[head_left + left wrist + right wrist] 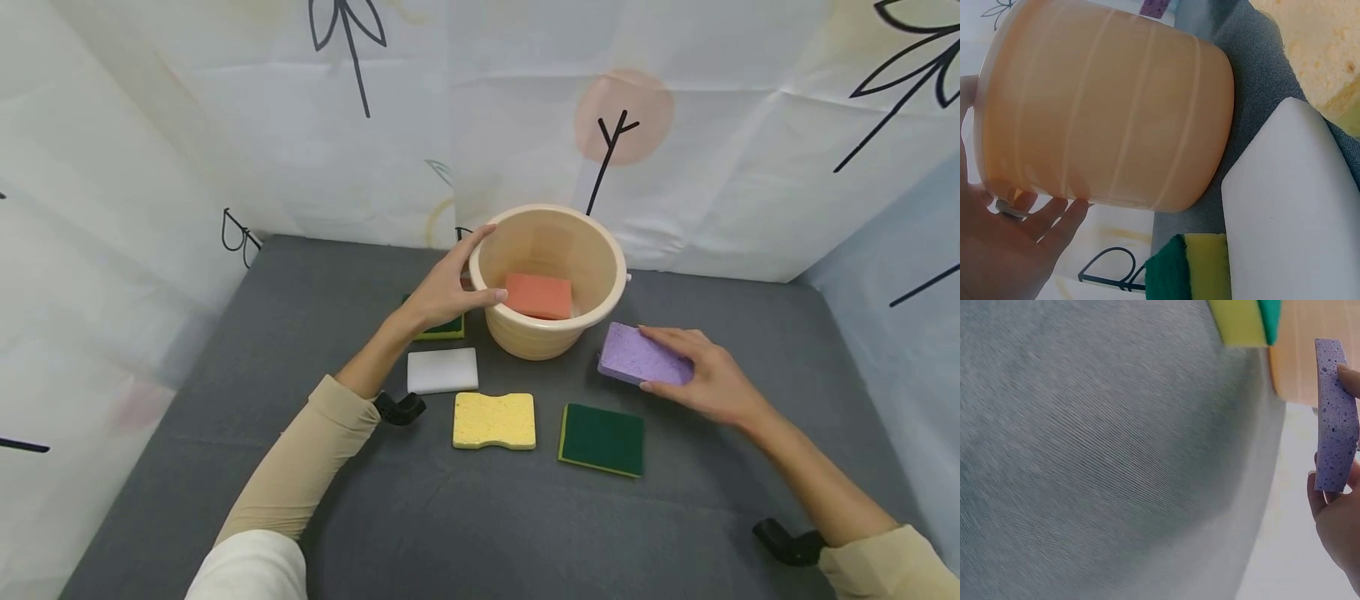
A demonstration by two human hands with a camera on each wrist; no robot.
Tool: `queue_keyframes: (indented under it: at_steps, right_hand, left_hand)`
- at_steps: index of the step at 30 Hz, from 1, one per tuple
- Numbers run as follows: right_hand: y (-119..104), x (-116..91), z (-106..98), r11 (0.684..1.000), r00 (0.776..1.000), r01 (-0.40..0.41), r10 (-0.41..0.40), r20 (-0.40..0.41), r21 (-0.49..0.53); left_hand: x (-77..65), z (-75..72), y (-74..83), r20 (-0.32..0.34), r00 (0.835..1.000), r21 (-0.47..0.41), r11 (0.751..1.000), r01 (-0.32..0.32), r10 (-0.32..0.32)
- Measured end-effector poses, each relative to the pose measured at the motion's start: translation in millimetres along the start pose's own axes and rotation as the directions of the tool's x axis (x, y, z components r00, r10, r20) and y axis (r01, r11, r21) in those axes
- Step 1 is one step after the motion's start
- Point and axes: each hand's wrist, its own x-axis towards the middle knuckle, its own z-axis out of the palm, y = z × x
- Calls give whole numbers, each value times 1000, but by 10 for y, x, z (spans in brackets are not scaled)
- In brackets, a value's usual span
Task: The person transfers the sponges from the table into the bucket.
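My left hand (447,287) grips a cream plastic bucket (540,337) by its left side, thumb and forefinger at the rim and other fingers against the wall in the left wrist view. Inside the bucket lies an orange-red sponge (538,293). To the right of the bucket, my right hand (705,373) pinches a purple sponge (643,354) between thumb and fingers. The right wrist view shows this sponge (1335,425) edge-on, its porous side facing the camera.
In front of the bucket are a white sponge (442,371), a yellow notched sponge (495,421) and a green-and-yellow scouring sponge (602,440). Another green-and-yellow sponge (447,330) is partly behind my left hand. White patterned cloth (525,150) hangs behind the dark table (480,525).
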Motion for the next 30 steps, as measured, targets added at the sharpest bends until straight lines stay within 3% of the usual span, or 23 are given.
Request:
queue_keyframes:
  at_steps: [13,23,30]
  right_hand:
    - [-133,58,-367,996,996,-88,88,-21,2]
    - [-242,170,-702,998,996,-30,26,-83,-50]
    - [-347,316,-790,999,997,11,-14,-79,-33]
  left_hand:
    - [3,-1,-15,1,1000,-5,1000,-15,15]
    - [-26,-33,-24,-10,1000,-5,1000,-2,2]
    - [-49,-41,-51,-14,1000,7,1000,16,-16]
